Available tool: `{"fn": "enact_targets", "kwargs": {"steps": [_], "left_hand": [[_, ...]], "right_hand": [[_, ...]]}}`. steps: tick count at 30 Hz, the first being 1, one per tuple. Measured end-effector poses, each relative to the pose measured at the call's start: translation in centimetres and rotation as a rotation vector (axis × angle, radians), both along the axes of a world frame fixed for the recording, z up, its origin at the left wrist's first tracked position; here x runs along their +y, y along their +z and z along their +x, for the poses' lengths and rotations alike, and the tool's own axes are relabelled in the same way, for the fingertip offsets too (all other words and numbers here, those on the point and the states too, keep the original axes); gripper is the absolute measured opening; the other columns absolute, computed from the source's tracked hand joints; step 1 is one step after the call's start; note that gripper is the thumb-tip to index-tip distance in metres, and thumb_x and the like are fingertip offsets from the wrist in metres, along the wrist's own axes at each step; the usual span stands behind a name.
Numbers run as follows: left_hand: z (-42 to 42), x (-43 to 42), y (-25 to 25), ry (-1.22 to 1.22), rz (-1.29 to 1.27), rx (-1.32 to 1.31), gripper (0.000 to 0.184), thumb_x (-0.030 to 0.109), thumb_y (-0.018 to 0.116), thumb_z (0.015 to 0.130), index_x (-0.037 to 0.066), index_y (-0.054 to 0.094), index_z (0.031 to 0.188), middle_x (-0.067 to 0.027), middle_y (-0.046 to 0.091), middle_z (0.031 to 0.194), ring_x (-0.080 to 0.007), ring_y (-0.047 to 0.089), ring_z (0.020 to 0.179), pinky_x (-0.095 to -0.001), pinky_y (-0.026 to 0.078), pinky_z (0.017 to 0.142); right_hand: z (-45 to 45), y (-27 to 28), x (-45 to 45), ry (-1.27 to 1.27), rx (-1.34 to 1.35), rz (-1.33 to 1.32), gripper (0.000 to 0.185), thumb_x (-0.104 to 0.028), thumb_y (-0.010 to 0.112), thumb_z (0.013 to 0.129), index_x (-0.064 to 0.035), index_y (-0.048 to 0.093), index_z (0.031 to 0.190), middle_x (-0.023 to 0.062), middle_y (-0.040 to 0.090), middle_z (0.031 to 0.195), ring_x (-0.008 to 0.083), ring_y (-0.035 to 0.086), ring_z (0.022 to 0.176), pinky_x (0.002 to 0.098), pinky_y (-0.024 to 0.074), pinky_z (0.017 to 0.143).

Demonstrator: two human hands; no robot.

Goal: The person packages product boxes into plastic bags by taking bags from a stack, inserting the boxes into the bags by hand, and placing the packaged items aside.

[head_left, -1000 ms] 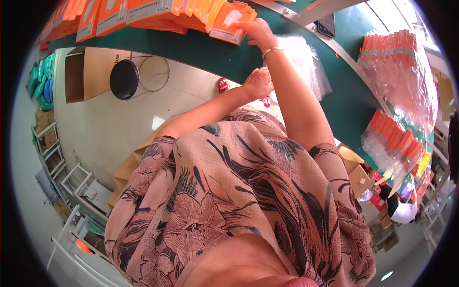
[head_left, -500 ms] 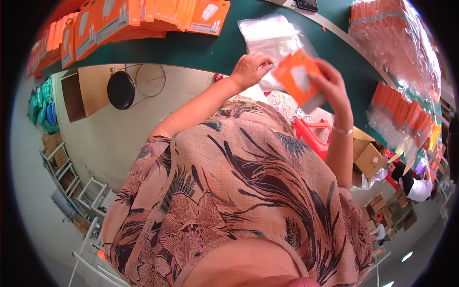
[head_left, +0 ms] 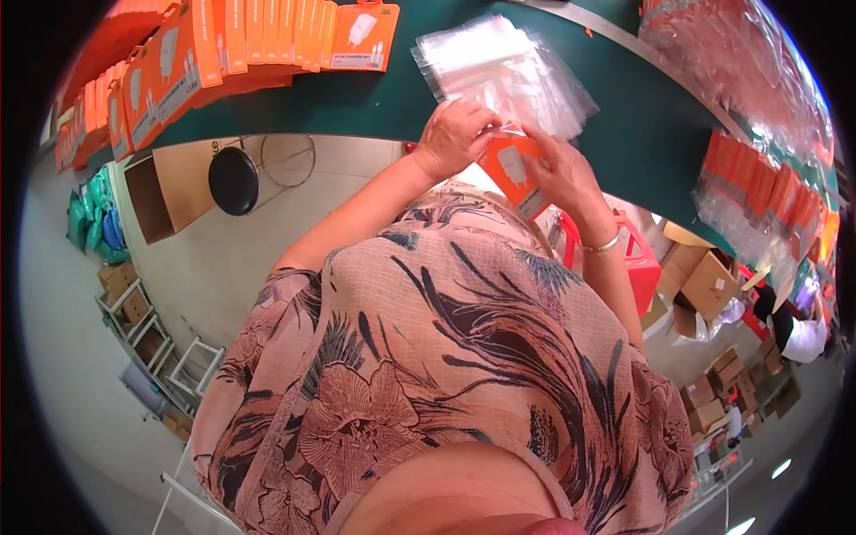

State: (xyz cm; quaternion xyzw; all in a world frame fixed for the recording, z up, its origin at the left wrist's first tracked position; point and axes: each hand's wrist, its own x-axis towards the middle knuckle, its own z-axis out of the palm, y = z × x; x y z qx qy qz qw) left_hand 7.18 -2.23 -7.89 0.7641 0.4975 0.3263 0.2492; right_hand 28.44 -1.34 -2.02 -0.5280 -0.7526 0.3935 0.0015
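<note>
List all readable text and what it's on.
"CHARGER SET": standing orange boxes; the word before it and the number are too small to read surely.
"ke": brown carton, seemingly the end of a word, the rest hidden.
Unreadable: print on the held orange box.
Unreadable: any print on the bagged orange packs.

Your grip holds a tilted orange pack [head_left: 511,176] with a white picture; clear bags [head_left: 499,67] lie fanned just beyond.

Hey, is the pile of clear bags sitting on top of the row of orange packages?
No, the clear bags lie on the green table, apart from the row of orange packages.
</note>
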Motion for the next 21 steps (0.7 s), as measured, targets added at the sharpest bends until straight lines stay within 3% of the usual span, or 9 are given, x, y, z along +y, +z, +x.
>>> {"fn": "enact_targets", "kwargs": {"steps": [4, 11, 16, 19, 21], "left_hand": [[-0.4, -0.5, -0.4, 0.18, 0.019, 0.076, 0.011, 0.013, 0.065, 0.078, 0.009, 0.061, 0.088, -0.0078, 0.064, 0.083, -0.0258, 0.061, 0.079, -0.0372, 0.047, 0.071], [-0.6, -1.3, -2.5, 0.47, -0.36, -0.008, 0.011, 0.015, 0.066, 0.078, 0.011, 0.058, 0.084, -0.0062, 0.064, 0.076, -0.0252, 0.062, 0.072, -0.0364, 0.048, 0.067], [-0.6, -4.1, -1.9, 0.385, -0.405, 0.108, 0.01, 0.017, 0.065, 0.081, 0.01, 0.058, 0.085, -0.0053, 0.063, 0.071, -0.0257, 0.063, 0.069, -0.0359, 0.049, 0.064], [-0.1, -5.7, -1.2, 0.201, -0.117, 0.11, 0.016, 0.021, 0.066, 0.083, 0.007, 0.058, 0.083, -0.0081, 0.063, 0.074, -0.0254, 0.063, 0.071, -0.0341, 0.05, 0.066], [0.0, -5.9, -0.7, 0.164, -0.118, 0.002, 0.016, 0.02, 0.066, 0.082, 0.007, 0.056, 0.083, -0.0082, 0.063, 0.076, -0.0245, 0.063, 0.074, -0.0343, 0.05, 0.066]], "right_hand": [[0.4, -1.3, -0.9, -0.165, 0.182, 0.084, 0.046, -0.019, 0.062, 0.088, -0.0066, 0.053, 0.131, 0.0209, 0.065, 0.105, 0.0263, 0.066, 0.091, 0.0334, 0.0506, 0.08], [-0.9, -3.8, -2.8, -0.474, 0.517, 0.087, 0.041, -0.014, 0.062, 0.091, -0.0018, 0.053, 0.129, 0.0092, 0.066, 0.105, 0.0116, 0.061, 0.092, 0.0242, 0.0492, 0.081], [-1.1, -5.0, -3.9, -0.61, 0.657, -0.024, 0.041, -0.013, 0.062, 0.092, -0.0004, 0.052, 0.129, 0.0083, 0.065, 0.104, 0.0105, 0.06, 0.092, 0.0226, 0.0486, 0.081], [-1.5, -4.8, -3.9, -0.724, 0.735, -0.093, 0.035, -0.015, 0.062, 0.092, 0.0016, 0.052, 0.122, 0.0076, 0.063, 0.102, 0.0104, 0.059, 0.091, 0.0221, 0.048, 0.081], [-1.8, -4.9, -3.9, -0.753, 0.729, -0.076, 0.032, -0.015, 0.062, 0.092, 0.0013, 0.052, 0.118, 0.0069, 0.062, 0.101, 0.0102, 0.058, 0.09, 0.0219, 0.0478, 0.08]]}}
